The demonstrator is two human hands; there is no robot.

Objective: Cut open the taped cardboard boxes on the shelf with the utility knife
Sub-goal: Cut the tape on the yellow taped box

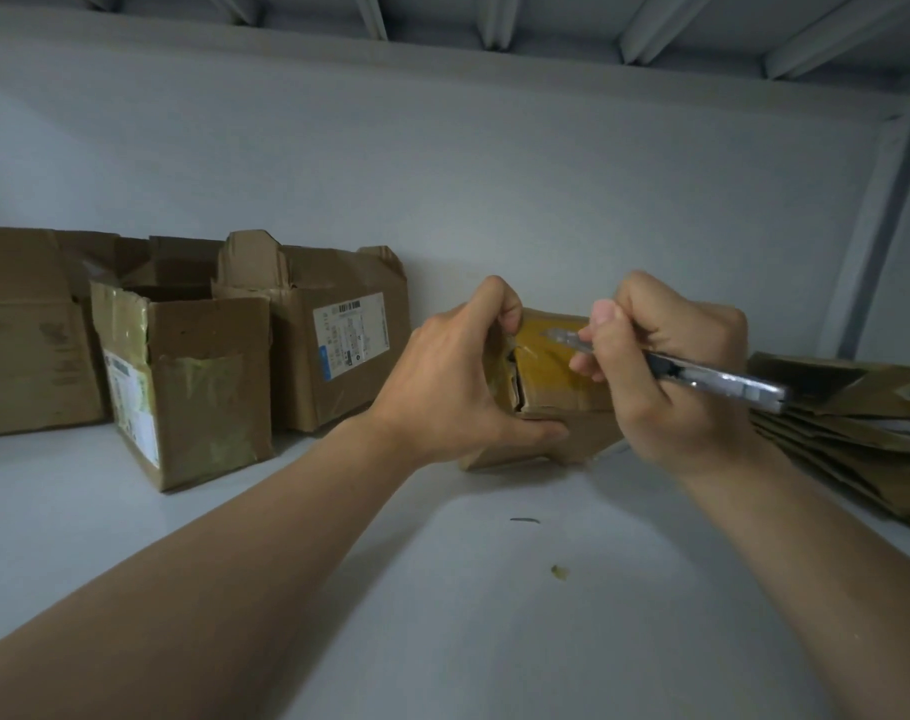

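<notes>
Three opened boxes (198, 387) stand at the left of a pale shelf (442, 589), against a plain wall (494, 174). Flattened cardboard (847, 423) is stacked at the right, and ribbed decking (494, 23) runs overhead. Between them sits a small box (557, 356), sealed with yellowish tape (551, 366), its left top seam split. The left hand (453, 381) grips the small box's left end, thumb below, fingers curled over the top. The right hand (676, 366) clasps a silver knife (712, 379), blade over the tape beside the split.
</notes>
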